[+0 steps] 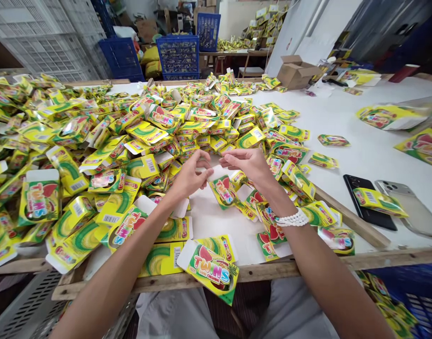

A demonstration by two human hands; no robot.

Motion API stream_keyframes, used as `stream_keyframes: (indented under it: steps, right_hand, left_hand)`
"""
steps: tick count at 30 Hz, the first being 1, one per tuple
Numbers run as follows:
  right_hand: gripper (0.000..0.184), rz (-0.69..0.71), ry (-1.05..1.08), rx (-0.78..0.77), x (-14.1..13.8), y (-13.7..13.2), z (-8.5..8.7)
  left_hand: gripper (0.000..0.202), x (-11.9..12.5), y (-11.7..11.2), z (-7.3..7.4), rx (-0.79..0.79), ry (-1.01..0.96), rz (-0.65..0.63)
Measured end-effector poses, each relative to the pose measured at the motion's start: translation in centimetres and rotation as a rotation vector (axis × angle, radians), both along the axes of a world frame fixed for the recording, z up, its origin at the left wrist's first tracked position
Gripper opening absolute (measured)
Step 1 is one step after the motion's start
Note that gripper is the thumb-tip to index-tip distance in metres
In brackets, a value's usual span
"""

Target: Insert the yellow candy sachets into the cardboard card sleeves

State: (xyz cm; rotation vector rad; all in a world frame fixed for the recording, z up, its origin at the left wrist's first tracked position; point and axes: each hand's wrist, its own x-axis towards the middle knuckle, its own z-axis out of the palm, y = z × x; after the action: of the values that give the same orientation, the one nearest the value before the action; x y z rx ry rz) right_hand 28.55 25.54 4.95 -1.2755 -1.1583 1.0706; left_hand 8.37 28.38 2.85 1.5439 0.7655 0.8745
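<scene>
Both my hands hold one small yellow and green "Twins" carton [222, 187] above the white table [364, 150]. My left hand [191, 175] pinches its white top flap from the left, fingers closed. My right hand [249, 165] grips the same flap from the right, with a white bead bracelet [290, 219] on that wrist. A big heap of the same flat cartons [96, 141] covers the table's left and middle, right behind and beside my hands. More cartons [211, 268] lie at the near edge, one hanging over it.
Two phones [369, 200] lie at the right under a carton, beside a wooden strip [346, 216]. An open cardboard box [296, 70] sits at the far right. Blue crates [178, 55] stand behind the table, another blue crate [410, 292] at lower right.
</scene>
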Motion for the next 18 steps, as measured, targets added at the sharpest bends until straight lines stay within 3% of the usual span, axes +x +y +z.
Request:
stream_keyframes:
  steps: [4, 7, 9, 12, 18]
  right_hand:
    - [0.064, 0.204, -0.017, -0.077, -0.5, -0.2, -0.2]
    - [0.065, 0.117, -0.013, -0.032, -1.0, -0.3, -0.4]
    - [0.058, -0.009, 0.004, 0.025, -1.2, -0.3, -0.5]
    - [0.052, -0.144, 0.034, 0.09, -1.4, -0.2, -0.6]
    - [0.046, -0.25, 0.059, 0.164, -1.5, -0.1, -0.7]
  left_hand:
    - [0.043, 0.2, 0.4, 0.0, 0.0, -0.1, 0.244]
    - [0.039, 0.8, 0.0, -0.3, -0.091, -0.137, 0.343]
    - [0.043, 1.2, -0.4, -0.5, -0.115, -0.146, 0.331]
    - [0.058, 1.7, -1.0, -0.6, -0.042, -0.107, 0.214]
    - [0.069, 1.9, -1.8, -0.6, -0.045, -0.112, 0.107]
